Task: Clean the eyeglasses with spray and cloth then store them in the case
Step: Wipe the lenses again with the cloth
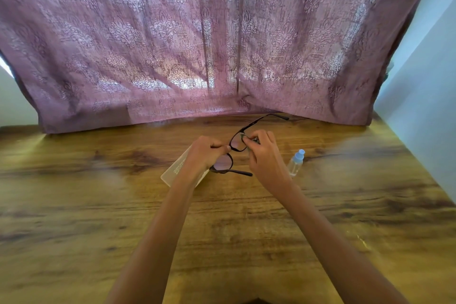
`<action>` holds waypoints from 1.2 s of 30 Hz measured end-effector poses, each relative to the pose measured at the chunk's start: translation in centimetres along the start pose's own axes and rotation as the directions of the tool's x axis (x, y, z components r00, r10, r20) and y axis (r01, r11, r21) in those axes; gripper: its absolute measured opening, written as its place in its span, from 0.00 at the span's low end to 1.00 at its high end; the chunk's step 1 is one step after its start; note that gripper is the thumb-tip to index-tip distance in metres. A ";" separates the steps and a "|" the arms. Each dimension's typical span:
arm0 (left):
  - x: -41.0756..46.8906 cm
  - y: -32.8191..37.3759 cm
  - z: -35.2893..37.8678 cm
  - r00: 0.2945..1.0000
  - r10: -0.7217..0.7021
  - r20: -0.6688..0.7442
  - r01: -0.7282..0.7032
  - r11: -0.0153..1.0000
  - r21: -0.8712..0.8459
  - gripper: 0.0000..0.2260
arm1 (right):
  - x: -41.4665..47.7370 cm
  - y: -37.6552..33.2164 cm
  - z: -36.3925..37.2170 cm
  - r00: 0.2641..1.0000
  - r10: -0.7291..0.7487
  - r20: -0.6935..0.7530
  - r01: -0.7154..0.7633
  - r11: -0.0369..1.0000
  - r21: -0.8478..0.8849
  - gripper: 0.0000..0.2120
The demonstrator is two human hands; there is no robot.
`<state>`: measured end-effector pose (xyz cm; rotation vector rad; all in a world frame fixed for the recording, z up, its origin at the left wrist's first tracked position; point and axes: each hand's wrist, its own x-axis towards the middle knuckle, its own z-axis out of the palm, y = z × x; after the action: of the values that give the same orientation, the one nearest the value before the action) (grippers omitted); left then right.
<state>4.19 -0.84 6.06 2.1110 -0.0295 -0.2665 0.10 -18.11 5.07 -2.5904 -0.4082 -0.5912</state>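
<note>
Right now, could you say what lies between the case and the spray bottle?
In the head view, the eyeglasses and right hand separate case from spray bottle.

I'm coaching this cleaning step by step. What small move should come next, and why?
Probably wipe the cloth across the far lens of the eyeglasses: the right hand pinches it on that lens while the left hand grips the frame.

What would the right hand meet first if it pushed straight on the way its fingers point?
The eyeglasses: the right hand points away and leftward, and its fingertips pinch the far lens, seemingly through a cloth. Past that, probably the left hand, though depth is unclear.
</note>
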 end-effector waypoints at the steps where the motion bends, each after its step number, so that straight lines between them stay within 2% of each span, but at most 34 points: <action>1: 0.0 -0.1 -0.1 1.000 -0.005 -0.016 0.005 1.000 -0.007 0.08 | -0.3 -0.1 0.0 1.000 0.006 0.003 -0.006 1.000 0.010 0.14; 5: 0.2 0.0 0.2 0.999 0.003 -0.050 -0.004 1.000 -0.010 0.05 | -1.3 -0.8 0.1 0.999 0.019 0.028 -0.022 0.996 0.082 0.14; 10: 0.1 0.2 0.7 1.000 0.007 -0.009 -0.007 0.998 0.060 0.04 | -1.3 -1.2 0.2 1.000 -0.016 0.013 0.014 0.990 0.140 0.15; 15: 0.0 0.5 0.7 1.000 0.013 -0.024 -0.010 0.990 0.139 0.05 | -0.6 -0.6 0.4 0.999 -0.039 0.018 0.039 0.999 0.011 0.18; 19: 0.0 0.4 0.6 1.000 0.011 -0.013 -0.010 0.992 0.130 0.07 | 0.0 -0.1 0.3 1.000 -0.010 0.008 0.010 1.000 -0.014 0.18; 27: -0.1 0.1 0.2 0.998 0.022 -0.064 -0.019 0.999 0.047 0.06 | -0.9 -0.1 0.5 0.990 -0.144 0.006 0.142 0.981 0.131 0.16; 33: -0.2 -0.3 0.0 0.999 0.004 -0.042 -0.003 1.000 0.007 0.08 | -0.8 1.5 0.5 0.996 -0.084 -0.039 0.086 0.994 0.065 0.17; 36: -0.2 0.0 -0.1 0.998 -0.003 -0.062 0.002 1.000 -0.018 0.05 | -0.7 1.3 0.4 0.997 0.013 -0.079 0.000 0.988 0.156 0.14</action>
<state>4.01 -0.74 6.16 2.1000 0.0119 -0.2019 0.15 -19.12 3.99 -2.4100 -0.4029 -0.6329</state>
